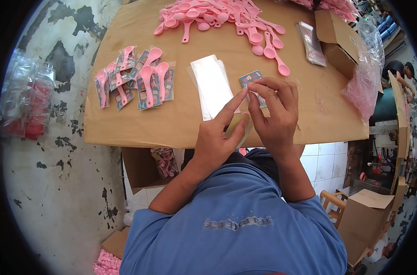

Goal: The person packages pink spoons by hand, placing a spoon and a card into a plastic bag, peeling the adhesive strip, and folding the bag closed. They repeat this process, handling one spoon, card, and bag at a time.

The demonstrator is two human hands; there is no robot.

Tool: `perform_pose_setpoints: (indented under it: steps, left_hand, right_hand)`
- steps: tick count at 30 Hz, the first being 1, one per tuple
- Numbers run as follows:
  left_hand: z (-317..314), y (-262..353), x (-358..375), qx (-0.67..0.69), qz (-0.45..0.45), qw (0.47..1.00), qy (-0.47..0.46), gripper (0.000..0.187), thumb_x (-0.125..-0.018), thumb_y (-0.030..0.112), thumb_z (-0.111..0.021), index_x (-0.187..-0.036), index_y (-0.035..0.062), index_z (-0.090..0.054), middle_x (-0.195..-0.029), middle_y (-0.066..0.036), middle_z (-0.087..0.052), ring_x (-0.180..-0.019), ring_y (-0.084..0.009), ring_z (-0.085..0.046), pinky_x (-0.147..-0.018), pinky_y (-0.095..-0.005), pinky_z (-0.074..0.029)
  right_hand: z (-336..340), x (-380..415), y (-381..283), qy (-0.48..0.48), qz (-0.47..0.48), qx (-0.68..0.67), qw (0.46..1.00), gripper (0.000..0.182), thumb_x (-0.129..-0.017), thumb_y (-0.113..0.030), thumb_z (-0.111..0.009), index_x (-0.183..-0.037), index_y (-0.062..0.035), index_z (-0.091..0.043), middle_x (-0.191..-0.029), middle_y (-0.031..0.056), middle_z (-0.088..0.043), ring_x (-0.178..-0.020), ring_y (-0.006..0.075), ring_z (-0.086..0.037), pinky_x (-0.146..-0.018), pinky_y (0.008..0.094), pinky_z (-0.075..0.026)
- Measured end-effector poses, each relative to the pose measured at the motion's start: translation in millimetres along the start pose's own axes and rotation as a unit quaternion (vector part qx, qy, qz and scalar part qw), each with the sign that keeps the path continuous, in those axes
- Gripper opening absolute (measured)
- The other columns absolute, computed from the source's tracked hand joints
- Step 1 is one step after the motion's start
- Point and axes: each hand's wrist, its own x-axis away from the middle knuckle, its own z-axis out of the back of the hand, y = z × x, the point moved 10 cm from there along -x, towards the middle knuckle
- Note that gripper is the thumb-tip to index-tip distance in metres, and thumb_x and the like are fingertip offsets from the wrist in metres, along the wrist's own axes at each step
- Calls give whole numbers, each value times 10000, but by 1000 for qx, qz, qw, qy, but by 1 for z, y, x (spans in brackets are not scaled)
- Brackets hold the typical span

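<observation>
My left hand (215, 140) is closed on a clear plastic bag (246, 133), with something olive-yellow showing in or behind it. Its index fingertip meets the pinched fingertips of my right hand (278, 107). What those right fingertips grip is too small to make out. Partly hidden behind the right hand, blue printed cards (250, 77) lie on the table. A stack of flat clear bags (211, 85) rests just left of them. Farther left are several packed pink measuring spoons (146, 82), each in a clear bag with a blue card.
A heap of loose pink measuring spoons (208, 13) covers the far side of the brown-covered table (126, 128). More clear bags (311, 43) lie beside an open cardboard box (337, 41) at right. Below the table edge, another box (142, 169) holds packed spoons.
</observation>
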Motion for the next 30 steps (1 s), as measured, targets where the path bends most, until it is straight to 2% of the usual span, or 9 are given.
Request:
perform_pose_setpoints:
  steps: [6,9,12,15,18,21,24,27,30]
  left_hand:
    - [-9,2,-1,-32,-5,999,-22,662,-956,95,-700,-1585,110,-493,-674,35,-239,-604,-57,-266,-586,-220,-249]
    - [-14,0,-1,-14,0,999,-38,650,-963,110,-711,-1578,103,-501,-643,42,-291,-609,-51,-271,-605,-212,-251]
    - [-17,-5,1,26,67,994,-87,643,-997,125,-703,-1595,94,-468,-636,6,-546,-639,-7,-410,-650,-183,-328]
    - [-20,-23,4,119,61,988,-79,604,-1036,134,-675,-1591,63,-448,-925,-100,-780,-784,-22,-631,-719,-183,-471]
    - [-16,-27,4,289,126,947,-51,520,-1059,138,-645,-1531,8,-473,-1169,-178,-771,-962,-125,-735,-780,-238,-581]
    - [-11,-37,4,316,142,937,-37,427,-1061,139,-638,-1436,-32,-527,-1230,-206,-743,-960,-156,-750,-748,-263,-616]
    - [-7,-39,1,341,132,930,-26,361,-1064,138,-634,-1368,-47,-572,-1262,-196,-725,-1005,-146,-728,-822,-269,-599]
    - [-2,-41,-4,326,102,940,-18,312,-1064,132,-632,-1317,-49,-616,-1262,-172,-714,-1057,-141,-694,-908,-291,-574]
    - [-1,-43,-5,336,104,936,-7,279,-1061,126,-634,-1277,-50,-646,-1237,-147,-713,-1089,-134,-664,-965,-307,-547]
  right_hand:
    - [3,2,9,-15,-2,1,1000,246,-785,15,-784,-1019,-42,-731,-1055,85,-698,-946,277,-650,-796,393,-531]
    - [6,3,20,-6,-35,-43,998,208,-793,16,-775,-986,-42,-722,-1047,113,-693,-952,291,-658,-822,396,-534]
    - [12,4,40,4,-96,-94,991,189,-856,24,-747,-1031,-31,-705,-1071,121,-692,-983,280,-670,-863,396,-540]
    - [19,19,104,91,-245,-324,909,128,-937,2,-700,-1059,-22,-671,-1104,117,-679,-1042,255,-673,-904,396,-547]
    - [26,32,145,192,-406,-559,697,102,-983,12,-624,-1081,-16,-637,-1055,85,-652,-950,198,-656,-889,353,-545]
    - [38,36,164,210,-341,-611,682,102,-995,-24,-580,-1079,-27,-636,-929,62,-611,-759,142,-580,-703,261,-506]
    - [37,36,139,81,-314,-618,716,152,-1015,-87,-557,-1119,-30,-652,-871,36,-570,-648,84,-463,-536,210,-365]
    - [9,50,103,-30,-368,-512,775,210,-1031,-172,-564,-1149,-38,-675,-850,5,-572,-620,38,-414,-468,219,-270]
    - [-23,52,63,-161,-364,-429,811,241,-1010,-153,-679,-1203,-11,-699,-927,2,-687,-747,13,-572,-669,187,-444]
